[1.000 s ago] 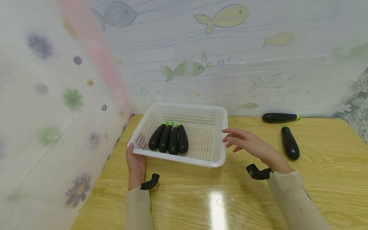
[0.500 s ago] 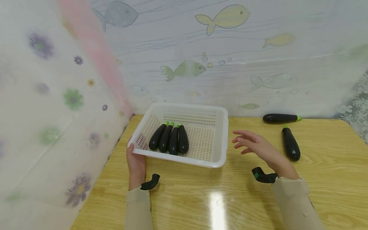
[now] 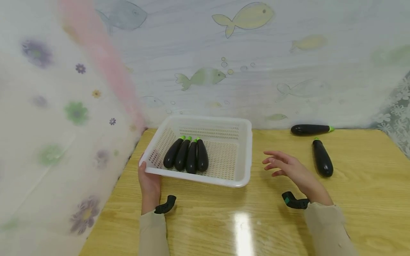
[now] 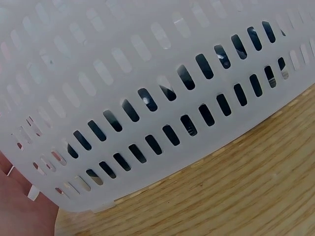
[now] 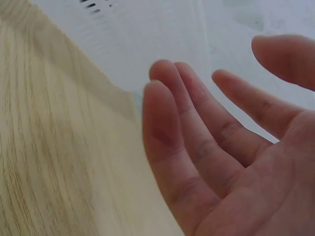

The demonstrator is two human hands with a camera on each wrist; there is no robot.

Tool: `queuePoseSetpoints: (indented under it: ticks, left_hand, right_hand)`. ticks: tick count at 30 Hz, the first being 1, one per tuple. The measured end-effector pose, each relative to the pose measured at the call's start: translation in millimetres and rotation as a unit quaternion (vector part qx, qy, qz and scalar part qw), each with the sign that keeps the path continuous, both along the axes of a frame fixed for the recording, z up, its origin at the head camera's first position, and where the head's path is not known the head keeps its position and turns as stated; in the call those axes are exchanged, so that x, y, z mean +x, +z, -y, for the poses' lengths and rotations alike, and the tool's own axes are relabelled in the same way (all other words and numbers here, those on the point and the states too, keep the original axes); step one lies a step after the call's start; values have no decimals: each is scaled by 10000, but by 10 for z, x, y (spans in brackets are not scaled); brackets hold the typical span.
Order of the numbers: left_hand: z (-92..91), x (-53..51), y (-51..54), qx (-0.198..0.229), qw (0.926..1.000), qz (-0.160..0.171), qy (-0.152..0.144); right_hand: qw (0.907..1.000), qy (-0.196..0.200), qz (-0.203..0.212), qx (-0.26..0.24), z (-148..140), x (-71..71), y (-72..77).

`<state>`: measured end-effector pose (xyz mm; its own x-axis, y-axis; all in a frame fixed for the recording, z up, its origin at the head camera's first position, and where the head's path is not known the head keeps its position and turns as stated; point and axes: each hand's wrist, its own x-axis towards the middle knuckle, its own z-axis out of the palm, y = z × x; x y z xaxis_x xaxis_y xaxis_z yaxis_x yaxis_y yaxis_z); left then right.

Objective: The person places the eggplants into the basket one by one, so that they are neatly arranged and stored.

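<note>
White slotted plastic basket (image 3: 205, 180), left hand (image 3: 150, 183) gripping its corner, right hand (image 3: 293, 170) kinda loose, two glossy black green-stemmed eggplants (image 3: 322, 159) beyond, basket hiding most left fingers

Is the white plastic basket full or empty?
Neither; it's partly filled: four long, shiny, black, green-tipped eggplants lie in the white plastic basket, its right side bare.

White basket (image 3: 221, 156); four black eggplants (image 3: 191, 158) inside
</note>
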<state>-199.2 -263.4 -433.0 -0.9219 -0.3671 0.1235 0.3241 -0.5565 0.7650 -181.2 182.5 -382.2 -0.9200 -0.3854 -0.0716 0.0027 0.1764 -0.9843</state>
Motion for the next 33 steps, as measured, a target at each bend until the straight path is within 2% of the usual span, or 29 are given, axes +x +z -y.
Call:
queuePoseSetpoints:
  ticks: [5, 8, 12, 16, 20, 27, 30, 33]
  left_hand:
    - [25, 5, 10, 181, 9998, -104, 6]
    - [34, 15, 20, 87, 9999, -105, -18]
    - [40, 33, 29, -142, 9999, 51, 36]
    - [49, 33, 20, -114, 9999, 66, 93]
    - [56, 23, 2, -133, 9999, -2, 97]
    - [42, 26, -17, -63, 9999, 87, 40]
    - [33, 25, -24, -158, 9997, 166, 45]
    - [29, 14, -27, -272, 9994, 207, 33]
  right_hand:
    - [9993, -279, -108, 214, 14, -18, 19]
    - [9972, -568, -245, 428, -3, -12, 36]
    - [9920, -872, -393, 821, -40, 6, 44]
    - [9849, -1023, -564, 1278, -78, 13, 43]
    - [9738, -1218, -796, 1748, -134, 2, 34]
    - [9450, -1862, -1021, 2487, -299, 46, 29]
    - [9338, -2185, -1172, 2581, -378, 68, 17]
    - [9268, -2494, -1184, 2544, -451, 102, 2]
